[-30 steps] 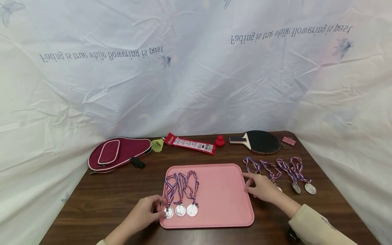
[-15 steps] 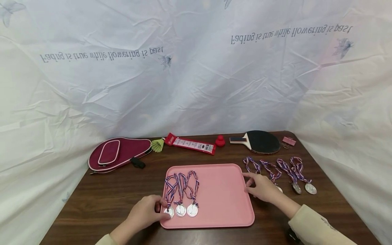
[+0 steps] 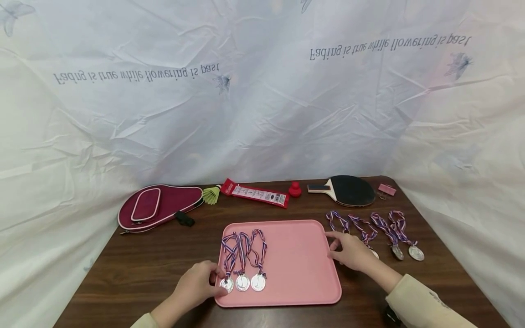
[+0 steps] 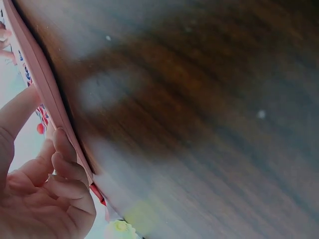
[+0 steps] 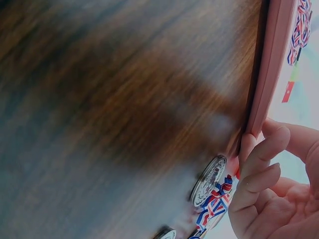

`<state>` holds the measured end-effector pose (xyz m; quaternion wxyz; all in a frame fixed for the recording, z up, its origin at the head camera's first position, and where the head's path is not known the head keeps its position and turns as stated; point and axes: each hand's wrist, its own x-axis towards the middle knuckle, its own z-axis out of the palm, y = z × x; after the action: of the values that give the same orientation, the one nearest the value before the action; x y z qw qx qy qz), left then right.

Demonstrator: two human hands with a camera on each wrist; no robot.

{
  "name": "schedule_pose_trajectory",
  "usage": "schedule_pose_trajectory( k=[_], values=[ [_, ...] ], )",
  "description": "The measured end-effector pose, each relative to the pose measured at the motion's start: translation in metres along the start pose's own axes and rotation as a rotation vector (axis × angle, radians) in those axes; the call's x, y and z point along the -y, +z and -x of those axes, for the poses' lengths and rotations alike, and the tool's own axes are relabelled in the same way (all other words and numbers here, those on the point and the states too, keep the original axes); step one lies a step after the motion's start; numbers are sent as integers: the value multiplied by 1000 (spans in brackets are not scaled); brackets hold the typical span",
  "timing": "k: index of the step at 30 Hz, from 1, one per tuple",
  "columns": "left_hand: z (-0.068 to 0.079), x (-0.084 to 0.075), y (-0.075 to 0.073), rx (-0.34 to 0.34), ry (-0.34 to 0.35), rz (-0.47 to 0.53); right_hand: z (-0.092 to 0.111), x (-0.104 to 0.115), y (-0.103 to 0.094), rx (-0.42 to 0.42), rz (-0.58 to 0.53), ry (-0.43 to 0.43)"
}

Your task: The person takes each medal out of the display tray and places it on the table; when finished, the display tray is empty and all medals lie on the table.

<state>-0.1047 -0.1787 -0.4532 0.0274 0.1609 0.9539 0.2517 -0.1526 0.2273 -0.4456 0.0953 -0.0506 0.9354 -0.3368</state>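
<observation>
A pink tray [image 3: 299,264] lies on the wooden table. On its left half, three silver medals [image 3: 242,283] rest side by side with their striped ribbons [image 3: 242,248] stretched toward the back. At the near left corner, my left hand [image 3: 194,282] holds the tray's rim; the thumb lies over the edge beside the leftmost medal [image 3: 227,285]. My right hand [image 3: 350,250] grips the right rim, fingers bent at its outer side in the right wrist view. Behind that hand lie several more ribboned medals [image 3: 416,253], one partly hidden by it.
Along the back are a maroon paddle case [image 3: 180,197], a yellow shuttlecock [image 3: 211,195], a red-and-white package [image 3: 256,193], a red knob-shaped piece [image 3: 295,188], a black table tennis paddle [image 3: 352,190] and a small pink item [image 3: 387,189]. A white curtain [image 3: 262,114] hangs behind.
My left hand has settled a little further onto the tray's left edge, its fingers closer to the rim. The tray and its medals have shifted very slightly right. My right hand stays put.
</observation>
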Motion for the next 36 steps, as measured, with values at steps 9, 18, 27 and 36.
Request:
schedule_pose_trajectory(
  k=[9, 18, 27, 36],
  values=[
    [1, 2, -1, -7, 1, 61, 0, 1, -1, 3, 8, 12],
    [2, 8, -9, -20, 49, 173, 0, 0, 0, 14, -1, 15],
    [0, 3, -29, 28, 80, 274, 1, 1, 0, 11, -7, 11],
    [-7, 5, -64, -115, 103, 225, 1, 0, 0, 12, 1, 1]
  ],
)
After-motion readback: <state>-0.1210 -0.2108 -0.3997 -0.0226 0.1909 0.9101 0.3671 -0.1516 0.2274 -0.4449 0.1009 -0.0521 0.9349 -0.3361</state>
